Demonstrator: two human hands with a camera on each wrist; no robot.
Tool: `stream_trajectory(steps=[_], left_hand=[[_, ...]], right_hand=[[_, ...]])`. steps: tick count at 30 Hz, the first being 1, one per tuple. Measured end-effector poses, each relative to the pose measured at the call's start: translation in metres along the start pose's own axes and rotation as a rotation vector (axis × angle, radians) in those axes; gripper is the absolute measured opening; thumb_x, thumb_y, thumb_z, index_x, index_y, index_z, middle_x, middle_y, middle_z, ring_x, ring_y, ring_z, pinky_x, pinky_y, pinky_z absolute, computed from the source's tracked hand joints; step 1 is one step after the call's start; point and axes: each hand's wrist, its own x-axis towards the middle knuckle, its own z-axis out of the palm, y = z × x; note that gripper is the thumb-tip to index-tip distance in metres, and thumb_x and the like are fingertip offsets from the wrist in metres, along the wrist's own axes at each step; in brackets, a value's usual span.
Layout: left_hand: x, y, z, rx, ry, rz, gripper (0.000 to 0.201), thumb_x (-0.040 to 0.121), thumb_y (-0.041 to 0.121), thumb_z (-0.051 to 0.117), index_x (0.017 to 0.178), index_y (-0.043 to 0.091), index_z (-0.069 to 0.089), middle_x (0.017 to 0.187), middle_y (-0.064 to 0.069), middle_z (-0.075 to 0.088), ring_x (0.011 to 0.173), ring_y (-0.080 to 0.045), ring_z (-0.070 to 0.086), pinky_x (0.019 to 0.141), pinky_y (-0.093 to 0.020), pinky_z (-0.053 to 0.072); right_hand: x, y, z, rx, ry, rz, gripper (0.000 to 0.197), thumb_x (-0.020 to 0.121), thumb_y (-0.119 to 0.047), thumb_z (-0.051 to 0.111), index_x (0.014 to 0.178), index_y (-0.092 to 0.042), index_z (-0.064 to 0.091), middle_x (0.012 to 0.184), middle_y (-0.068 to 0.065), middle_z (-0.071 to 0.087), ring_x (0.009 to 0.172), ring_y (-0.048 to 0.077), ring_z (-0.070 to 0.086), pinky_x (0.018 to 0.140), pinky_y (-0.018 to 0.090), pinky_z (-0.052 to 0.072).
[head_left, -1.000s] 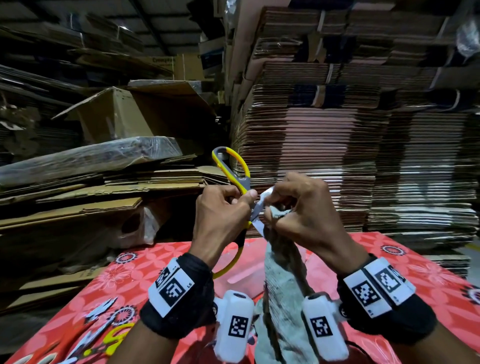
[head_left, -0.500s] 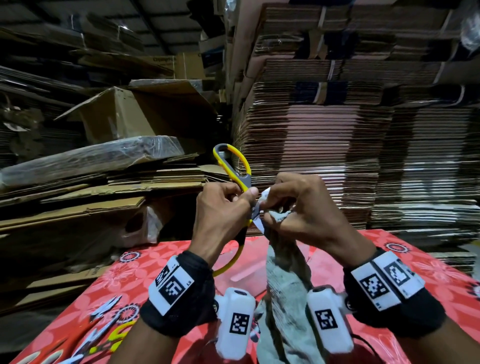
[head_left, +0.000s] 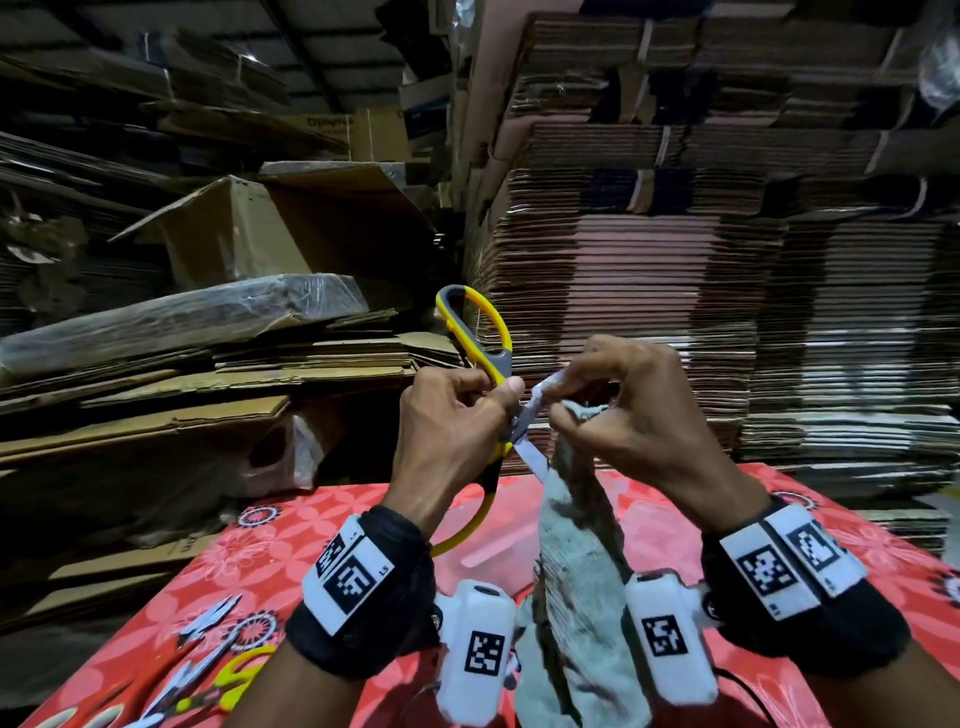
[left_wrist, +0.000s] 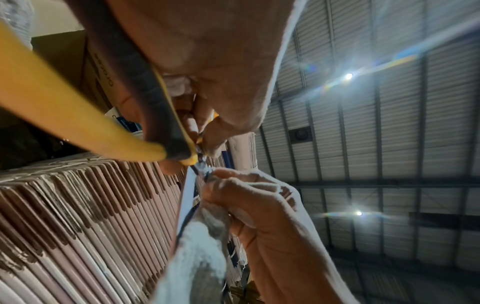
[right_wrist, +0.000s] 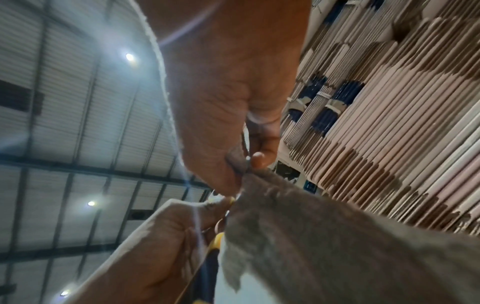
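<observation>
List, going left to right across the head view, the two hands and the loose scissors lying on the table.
loose scissors → left hand, gripping the yellow scissors → right hand, pinching the grey cloth.

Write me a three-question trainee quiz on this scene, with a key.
1. Multiple choice: what does the left hand grip?
A) a knife
B) the yellow-handled scissors
C) a sheet of cardboard
2. True or false: other scissors lie on the red tablecloth, to the person's left.
3. Fill in: the right hand holds the grey cloth against the scissors' ____.
Key: 1 B; 2 true; 3 blade.
</observation>
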Motion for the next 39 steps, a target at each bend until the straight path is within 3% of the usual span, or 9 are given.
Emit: stream_trajectory(steps=[4, 7, 10, 16, 21, 25, 27, 35, 39], left_hand=[[0.003, -0.002, -0.005, -0.039, 0.011, -0.022, 0.033, 0.085, 0.041, 0.073, 0.063, 0.017, 0.073, 0.056, 0.0, 0.066, 0.058, -0.02, 0.066, 0.061, -0.054, 0.061], [0.005, 0.0, -0.009, -0.056, 0.022, -0.014, 0.035, 0.083, 0.043, 0.07, 0.065, 0.013, 0.074, 0.059, -0.002, 0.068, 0.056, -0.021, 0.063, 0.06, -0.047, 0.06], [0.002, 0.004, -0.008, -0.062, 0.013, -0.002, 0.036, 0.085, 0.04, 0.071, 0.065, 0.01, 0.074, 0.058, -0.002, 0.068, 0.057, -0.017, 0.063, 0.061, -0.054, 0.061], [0.001, 0.005, -0.008, -0.015, 0.006, 0.021, 0.033, 0.095, 0.023, 0.075, 0.063, 0.021, 0.073, 0.054, 0.008, 0.066, 0.054, -0.004, 0.065, 0.061, -0.036, 0.06], [0.002, 0.002, -0.004, -0.002, 0.006, 0.013, 0.036, 0.093, 0.031, 0.075, 0.059, 0.024, 0.071, 0.055, 0.007, 0.066, 0.06, -0.015, 0.068, 0.062, -0.05, 0.062], [0.001, 0.006, -0.009, -0.005, 0.007, 0.019, 0.031, 0.096, 0.025, 0.074, 0.065, 0.02, 0.075, 0.057, 0.007, 0.068, 0.055, -0.004, 0.064, 0.057, -0.034, 0.056], [0.001, 0.007, -0.011, -0.009, 0.002, 0.022, 0.032, 0.096, 0.025, 0.074, 0.064, 0.02, 0.074, 0.057, 0.006, 0.068, 0.057, -0.008, 0.067, 0.058, -0.041, 0.061], [0.002, 0.008, -0.012, -0.047, 0.034, 0.029, 0.032, 0.088, 0.04, 0.071, 0.064, 0.018, 0.074, 0.057, 0.004, 0.067, 0.059, -0.019, 0.068, 0.059, -0.051, 0.06], [0.001, 0.011, -0.011, -0.037, 0.039, 0.06, 0.032, 0.094, 0.028, 0.075, 0.063, 0.025, 0.072, 0.054, 0.011, 0.065, 0.055, -0.003, 0.065, 0.057, -0.031, 0.056]], right_hand=[[-0.005, -0.01, 0.013, 0.001, -0.028, -0.054, 0.01, 0.071, -0.011, 0.078, 0.079, -0.015, 0.082, 0.075, -0.005, 0.069, 0.067, 0.005, 0.064, 0.06, 0.011, 0.048], [-0.002, -0.01, 0.012, 0.122, -0.051, 0.015, 0.012, 0.074, -0.015, 0.081, 0.086, -0.014, 0.084, 0.084, -0.004, 0.075, 0.078, 0.005, 0.072, 0.068, 0.022, 0.059], [0.0, -0.002, 0.004, 0.009, 0.077, 0.048, 0.011, 0.079, -0.014, 0.083, 0.089, -0.018, 0.085, 0.081, -0.003, 0.073, 0.075, 0.009, 0.07, 0.068, 0.027, 0.057], [-0.002, -0.014, 0.012, 0.008, -0.048, -0.004, 0.013, 0.076, -0.014, 0.085, 0.089, -0.015, 0.085, 0.076, -0.003, 0.07, 0.071, 0.007, 0.067, 0.061, 0.012, 0.048], [-0.003, -0.012, 0.013, -0.002, 0.029, 0.076, 0.017, 0.076, -0.004, 0.088, 0.089, -0.015, 0.085, 0.08, -0.001, 0.072, 0.071, -0.005, 0.065, 0.067, 0.0, 0.044], [-0.008, -0.013, 0.024, -0.026, 0.08, 0.067, 0.017, 0.08, -0.011, 0.086, 0.094, -0.021, 0.084, 0.081, -0.001, 0.07, 0.075, 0.009, 0.069, 0.068, 0.028, 0.059], [-0.01, -0.014, 0.025, -0.034, 0.115, 0.064, 0.017, 0.081, -0.012, 0.086, 0.094, -0.022, 0.083, 0.081, -0.001, 0.07, 0.075, 0.012, 0.069, 0.068, 0.035, 0.058], [-0.016, -0.022, 0.036, 0.014, 0.261, 0.121, 0.01, 0.086, -0.01, 0.082, 0.093, -0.017, 0.082, 0.088, -0.003, 0.075, 0.082, 0.009, 0.073, 0.073, 0.036, 0.062], [-0.016, -0.022, 0.037, 0.005, 0.282, 0.116, 0.009, 0.089, -0.011, 0.08, 0.097, -0.015, 0.08, 0.091, -0.002, 0.074, 0.084, 0.01, 0.072, 0.072, 0.036, 0.061]])
